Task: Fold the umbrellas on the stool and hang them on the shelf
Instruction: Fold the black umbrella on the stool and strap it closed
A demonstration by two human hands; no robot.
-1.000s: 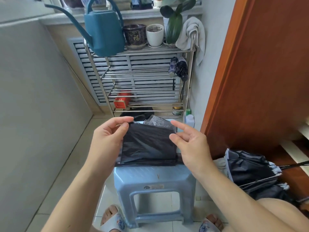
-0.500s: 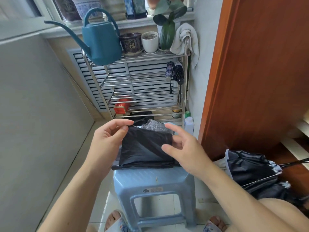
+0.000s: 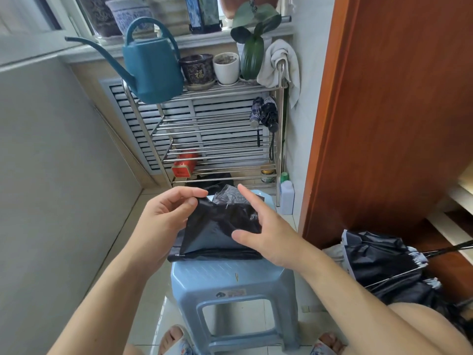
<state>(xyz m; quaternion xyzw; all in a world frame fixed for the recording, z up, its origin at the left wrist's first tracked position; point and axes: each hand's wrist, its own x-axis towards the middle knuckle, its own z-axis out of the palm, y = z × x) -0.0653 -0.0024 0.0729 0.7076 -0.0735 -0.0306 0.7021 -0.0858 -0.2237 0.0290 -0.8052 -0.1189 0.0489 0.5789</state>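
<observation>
Black umbrella (image 3: 217, 234) lying on stool (image 3: 230, 275), long axis left-right. Left hand (image 3: 163, 221) pinching a canopy corner; right hand (image 3: 266, 234) spread, flat on fabric. Since 0.5 s ago, flap folded rightward, index finger raised.

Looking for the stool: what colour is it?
Light blue stool, clearest in the head view.

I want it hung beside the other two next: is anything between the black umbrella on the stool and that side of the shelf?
Nothing visible blocks it: open air lies between the black umbrella and the shelf post where two folded umbrellas hang.
</observation>
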